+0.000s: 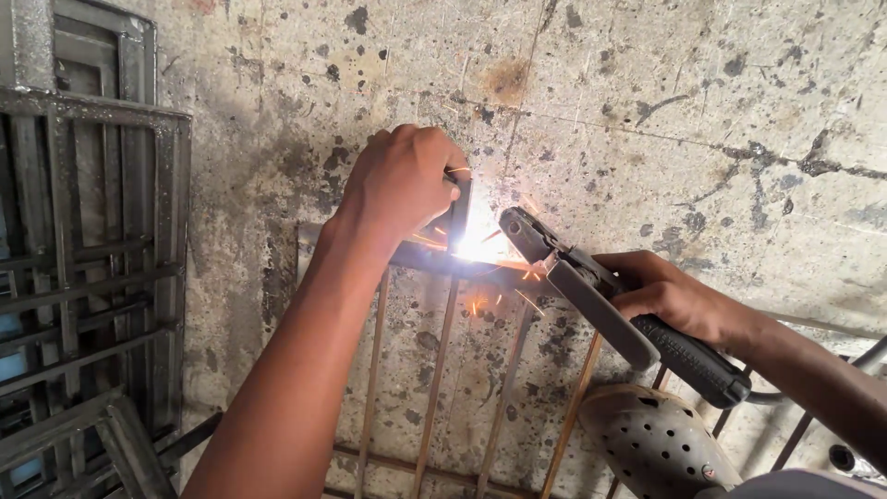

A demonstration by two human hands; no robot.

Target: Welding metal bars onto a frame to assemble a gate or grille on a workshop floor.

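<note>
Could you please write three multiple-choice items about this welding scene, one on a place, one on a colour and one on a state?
1. Where does the bright arc sit?
A. On the stacked frames at the left
B. Where the small upright piece meets the top bar of the grille
C. On the sandal

2. What colour is the grip of the electrode holder?
A. Black
B. Red
C. Yellow

3. What is the left hand doing?
A. Resting flat on the floor
B. Hanging free
C. Holding the small upright piece

Answers:
1 B: the arc glows at the top bar.
2 A: the electrode holder in the right hand has a black grip.
3 C: the left hand grips the small upright piece.
</note>
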